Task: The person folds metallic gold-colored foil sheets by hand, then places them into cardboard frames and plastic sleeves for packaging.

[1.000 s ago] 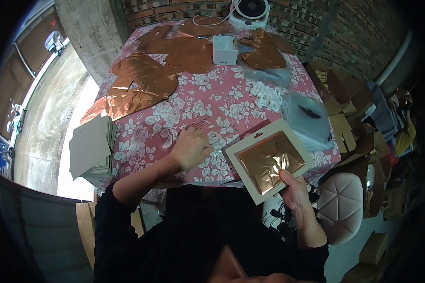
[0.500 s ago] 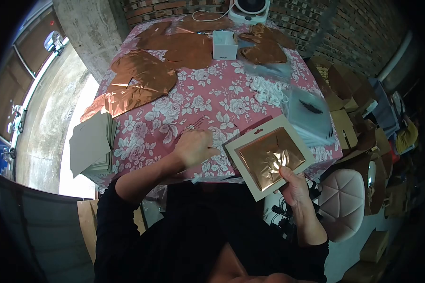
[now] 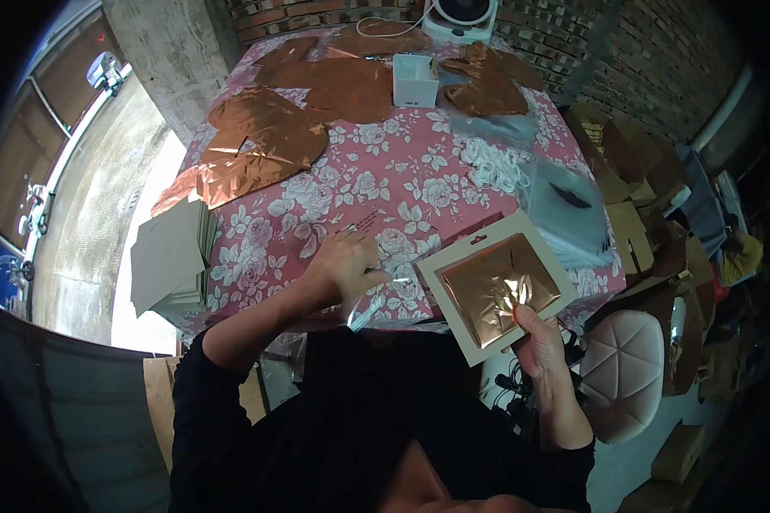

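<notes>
White cords (image 3: 494, 165), clear bags (image 3: 565, 224) beyond foil-windowed card (image 3: 492, 286).

On my pink rose-patterned tablecloth (image 3: 351, 184) stands a small white open box (image 3: 416, 94). Flat copper foil sheets (image 3: 274, 145) lie left and right of it. Nearer me than the box are stacked grey rectangular cards (image 3: 167, 256), leftward, and rightward, tangled white loops (image 3: 492, 164) and the cream-framed copper foil packet (image 3: 488, 286) in my right hand (image 3: 541, 340).

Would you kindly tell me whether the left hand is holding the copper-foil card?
No, the right hand grips the copper-foil card, while the left hand is apart from it.
</notes>
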